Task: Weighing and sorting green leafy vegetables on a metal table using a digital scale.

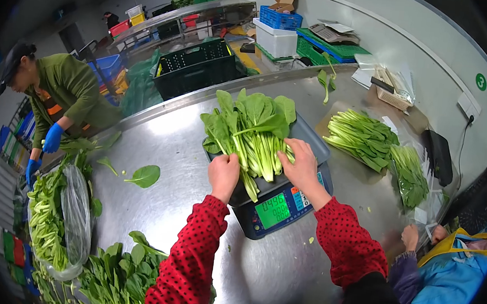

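A bunch of leafy greens with pale stems (257, 130) lies on the grey pan of a digital scale (272, 215), whose green display is lit. My left hand (224, 173) is closed on the stem ends at the bunch's lower left. My right hand (298, 162) grips the right side of the stems, fingers curled against them. Red dotted sleeves cover both my forearms. A loose leaf (144, 176) lies on the steel table (140, 206) to the left of the scale.
Left stands a co-worker in green (72, 88) with blue gloves, near bagged greens (58, 217). More greens (120, 274) lie at lower left. At right are stacked greens (357, 139), a bagged bunch (409, 175) and a person in blue (452, 286). A dark crate (190, 69) stands beyond the table.
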The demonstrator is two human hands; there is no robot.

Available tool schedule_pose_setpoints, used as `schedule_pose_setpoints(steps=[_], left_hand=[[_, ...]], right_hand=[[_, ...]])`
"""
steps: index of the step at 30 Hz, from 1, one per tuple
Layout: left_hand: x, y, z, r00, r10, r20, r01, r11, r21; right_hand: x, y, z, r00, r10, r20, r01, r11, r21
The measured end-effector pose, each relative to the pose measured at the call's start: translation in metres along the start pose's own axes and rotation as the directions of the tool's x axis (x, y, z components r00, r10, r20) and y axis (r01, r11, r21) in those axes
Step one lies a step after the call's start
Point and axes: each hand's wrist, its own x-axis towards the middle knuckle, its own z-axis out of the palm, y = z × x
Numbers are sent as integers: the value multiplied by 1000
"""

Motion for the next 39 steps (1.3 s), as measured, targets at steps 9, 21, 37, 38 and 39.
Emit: schedule_pose_setpoints(steps=[9,21,37,38,39], left_hand=[[-39,20,-19,990,-3,142,97,741,-664],[-86,16,-54,911,-49,409,370,535,-759],[-53,-3,-77,948,-278,155,260,393,-882],[-53,-5,-78,949,-277,151,256,397,-881],[-52,-9,-78,950,-275,151,255,399,-881]], right_hand=[[11,-63,12,845,211,492,-423,826,373],[-59,-97,-19,776,282,564,-624,469,625],[30,-67,71,809,426,405,-372,905,-208],[29,-65,73,808,420,413,-367,908,-204],[27,-59,72,832,409,376,-421,905,-52]])
